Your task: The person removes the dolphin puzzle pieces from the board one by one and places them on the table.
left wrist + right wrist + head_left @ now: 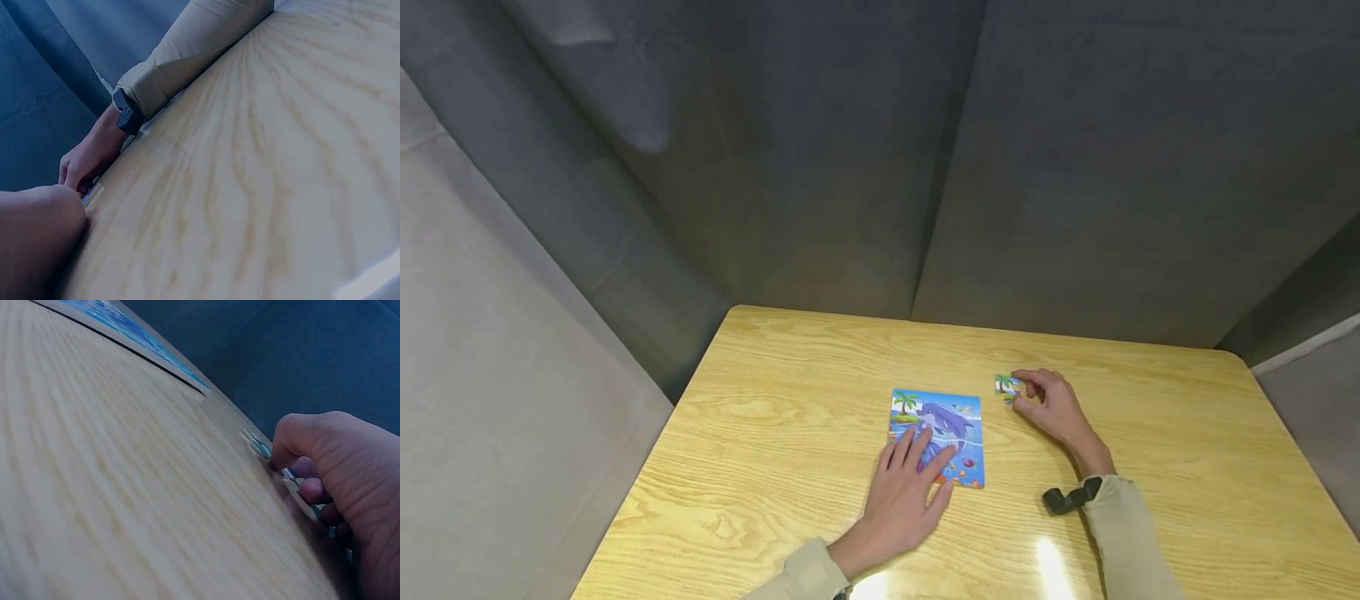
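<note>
A square dolphin picture board (972, 429), with a palm tree in its upper left corner, lies on the wooden table. My left hand (906, 504) rests on its lower left part with fingers spread and straight, covering some of the picture. Right of the board lie small puzzle pieces (1004, 384) showing a similar palm tree. My right hand (1056, 408) is there, thumb and index finger pinching a piece at their edge. In the right wrist view the pieces (259, 447) lie by the thumb; curled fingers hide the rest.
The wooden table (775, 450) reaches back to a dark grey curtain (820, 167). Paler grey panels stand at the left and right sides. A black wrist device (1071, 496) sits at the right sleeve cuff. Bright glare shows near the table's front.
</note>
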The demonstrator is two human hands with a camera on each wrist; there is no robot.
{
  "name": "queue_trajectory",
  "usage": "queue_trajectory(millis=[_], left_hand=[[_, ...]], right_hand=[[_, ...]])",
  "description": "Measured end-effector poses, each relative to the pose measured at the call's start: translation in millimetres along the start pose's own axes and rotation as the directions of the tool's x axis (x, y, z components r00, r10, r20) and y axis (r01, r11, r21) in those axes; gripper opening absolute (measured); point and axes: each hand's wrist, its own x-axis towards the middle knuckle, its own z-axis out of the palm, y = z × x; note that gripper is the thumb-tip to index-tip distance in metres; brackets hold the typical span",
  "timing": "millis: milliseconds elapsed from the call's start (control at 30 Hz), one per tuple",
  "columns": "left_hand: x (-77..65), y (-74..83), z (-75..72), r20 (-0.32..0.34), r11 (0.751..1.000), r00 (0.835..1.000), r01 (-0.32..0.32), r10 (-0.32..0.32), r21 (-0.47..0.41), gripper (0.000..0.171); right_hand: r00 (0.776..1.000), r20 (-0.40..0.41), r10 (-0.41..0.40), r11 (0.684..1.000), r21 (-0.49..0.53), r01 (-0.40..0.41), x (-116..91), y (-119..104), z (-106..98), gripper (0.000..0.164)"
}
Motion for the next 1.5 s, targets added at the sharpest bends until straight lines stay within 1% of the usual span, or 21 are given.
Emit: queue_trajectory(millis=[167, 433, 600, 733, 967, 1233, 1333, 1500], left_hand=[[-0.2, -0.5, -0.6, -0.002, 1.0, 1.0, -0.005, 0.005, 0.003, 0.051], [-1.0, -1.1, 1.5, -0.011, 1.0, 1.0, -0.012, 0.012, 0.006, 0.052], [-0.4, -0.2, 1.5, -0.012, 1.0, 1.0, -0.016, 0.016, 0.005, 0.052], [-0.5, 0.3, 1.6, -0.009, 1.0, 1.0, -0.013, 0.014, 0.004, 0.052], [-1.0, -1.5, 3.9, -0.001, 1.0, 1.0, -0.018, 0.018, 0.008, 0.052], [-0.7, -1.1, 2.3, 0.005, 1.0, 1.0, -0.02, 0.02, 0.011, 0.053], [-0.7, -0.8, 0.7, 0.005, 1.0, 1.0, -0.022, 0.022, 0.015, 0.053], [-0.7, -0.9, -0.4, 0.009, 1.0, 1.0, -0.017, 0.017, 0.024, 0.053]], right_hand=[[1.0, 0.011, 0.019, 1.0, -0.007, -0.019, 0, -1, 0, 0.038], [0.998, 0.04, 0.054, 0.998, 0.039, -0.055, -1, -3, -1, 0.045], [0.997, 0.031, 0.069, 0.996, 0.049, -0.071, -1, -9, -4, 0.047], [0.999, 0.017, 0.046, 0.998, 0.037, -0.047, 2, -19, -5, 0.049], [0.999, 0.032, -0.023, 1.0, 0.009, 0.022, 6, -38, 3, 0.042], [0.989, 0.099, -0.107, 0.994, 0.022, 0.105, 7, -66, 19, 0.04], [0.984, 0.122, -0.127, 0.992, 0.037, 0.124, 7, -76, 25, 0.039], [0.975, 0.164, -0.151, 0.988, 0.067, 0.142, 6, -88, 34, 0.037]])
